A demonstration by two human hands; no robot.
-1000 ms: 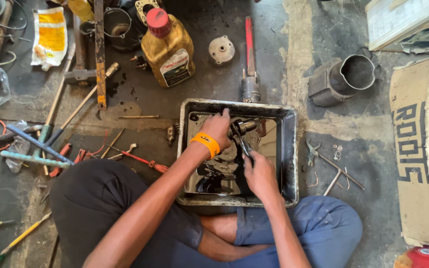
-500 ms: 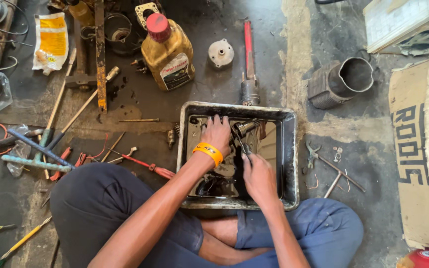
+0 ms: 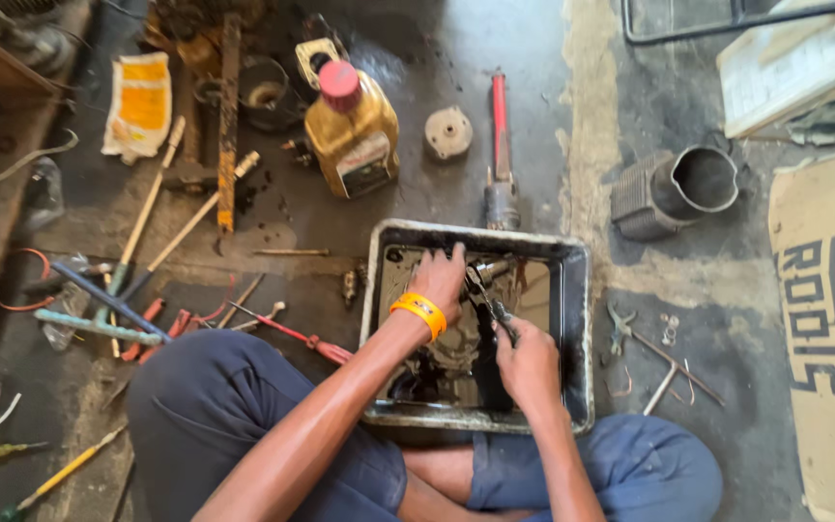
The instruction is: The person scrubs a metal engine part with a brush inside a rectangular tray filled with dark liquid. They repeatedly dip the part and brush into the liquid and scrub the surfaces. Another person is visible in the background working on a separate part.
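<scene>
Left hand [image 3: 440,277] clamped on small metal part [image 3: 491,268] over the oily metal tray [image 3: 577,319]; right hand [image 3: 528,356] closed around dark pliers [image 3: 488,303] biting it. Best gripped square, twisted slowly, kept above the tray

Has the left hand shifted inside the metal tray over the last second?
No real shift: the left hand rests at the same spot near the metal tray's far rim, by the small part the right hand works with pliers.
</scene>
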